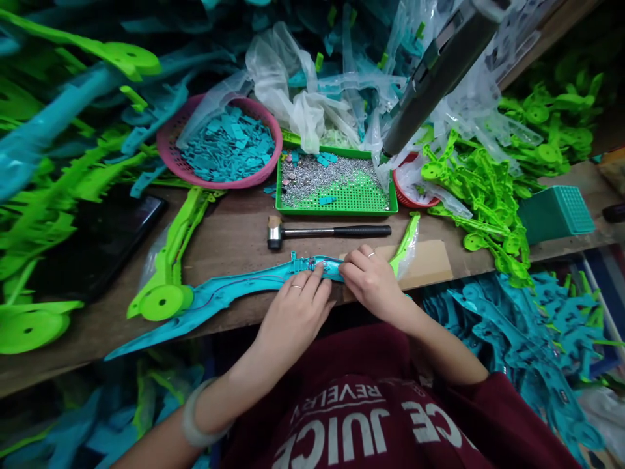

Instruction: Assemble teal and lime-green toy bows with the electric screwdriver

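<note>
A long, curved blue plastic shell half (pixel 244 281) lies hollow side up along the bench's front edge. Thin dark and red wires run inside it, and a small assembly sits near its middle. My left hand (pixel 295 303) is closed on the shell there, fingertips pressed at the small assembly. Close by, my right hand (pixel 374 280) has its fingers bent round the shell's right end; what its fingertips pinch is hidden. A lime-green part (pixel 163 296) with a round disc lies by the shell's left portion. Behind the shell rests a hammer (pixel 332 232) with a black handle.
A green tray (pixel 336 210) of small screws stands behind the hammer, beside a pink basket (pixel 168 153) of blue pieces. A red basket (pixel 405 195), green parts (pixel 488 202) and a teal box (pixel 556 212) are rightward. A dark power tool (pixel 439 78) hangs above. A phone-like slab (pixel 107 241) lies left.
</note>
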Demonstrator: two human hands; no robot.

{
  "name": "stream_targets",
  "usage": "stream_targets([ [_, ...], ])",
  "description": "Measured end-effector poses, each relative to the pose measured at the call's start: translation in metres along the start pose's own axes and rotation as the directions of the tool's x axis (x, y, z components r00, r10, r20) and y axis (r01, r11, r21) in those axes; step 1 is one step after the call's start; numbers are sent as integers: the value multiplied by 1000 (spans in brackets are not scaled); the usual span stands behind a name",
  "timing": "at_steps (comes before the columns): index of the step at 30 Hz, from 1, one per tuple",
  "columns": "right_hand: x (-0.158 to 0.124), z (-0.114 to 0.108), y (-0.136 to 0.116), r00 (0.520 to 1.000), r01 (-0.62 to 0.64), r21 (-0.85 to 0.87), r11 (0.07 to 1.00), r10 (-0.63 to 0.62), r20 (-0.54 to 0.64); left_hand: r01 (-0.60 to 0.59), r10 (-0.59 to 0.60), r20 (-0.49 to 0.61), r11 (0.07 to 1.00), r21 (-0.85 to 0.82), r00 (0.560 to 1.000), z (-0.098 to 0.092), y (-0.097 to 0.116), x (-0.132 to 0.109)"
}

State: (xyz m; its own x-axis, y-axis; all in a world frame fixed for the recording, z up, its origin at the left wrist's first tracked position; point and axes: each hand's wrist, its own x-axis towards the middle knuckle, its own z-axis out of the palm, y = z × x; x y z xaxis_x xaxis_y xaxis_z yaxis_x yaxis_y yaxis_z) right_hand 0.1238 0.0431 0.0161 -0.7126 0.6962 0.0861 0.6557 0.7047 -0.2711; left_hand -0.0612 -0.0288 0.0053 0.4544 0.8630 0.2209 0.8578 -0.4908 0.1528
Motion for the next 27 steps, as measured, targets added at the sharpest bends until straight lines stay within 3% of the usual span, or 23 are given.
stream_targets([
  [3, 5, 1, -2, 1000, -15, 66, 998, 14, 14, -2, 3, 14, 998, -57, 1000, -1, -5, -2],
  [6, 14, 1, -5, 999, -38, 240, 970, 32, 31, 8, -7, 12, 994, -109, 1000, 0, -10, -4],
  [10, 27, 0, -2, 998, -39, 440, 897, 13, 62, 8, -15, -54, 993, -122, 998, 2, -12, -6],
  [15, 36, -1, 8, 991, -129, 579, 805, 85, 102, 21, -44, -165, 990, -141, 985, 8, -16, -7],
  [17, 37, 0, 9, 992, -124, 524, 843, 86, 96, 10, -34, -174, 990, -137, 984, 11, -18, -7],
  [21, 36, 4, -2, 985, -148, 245, 958, 120, 126, -27, 18, -159, 998, -55, 987, 13, -21, -6],
  [27, 28, 8, -17, 986, -149, 56, 987, 144, 86, -7, 5, -106, 1000, -15, 994, 6, -16, 2],
])
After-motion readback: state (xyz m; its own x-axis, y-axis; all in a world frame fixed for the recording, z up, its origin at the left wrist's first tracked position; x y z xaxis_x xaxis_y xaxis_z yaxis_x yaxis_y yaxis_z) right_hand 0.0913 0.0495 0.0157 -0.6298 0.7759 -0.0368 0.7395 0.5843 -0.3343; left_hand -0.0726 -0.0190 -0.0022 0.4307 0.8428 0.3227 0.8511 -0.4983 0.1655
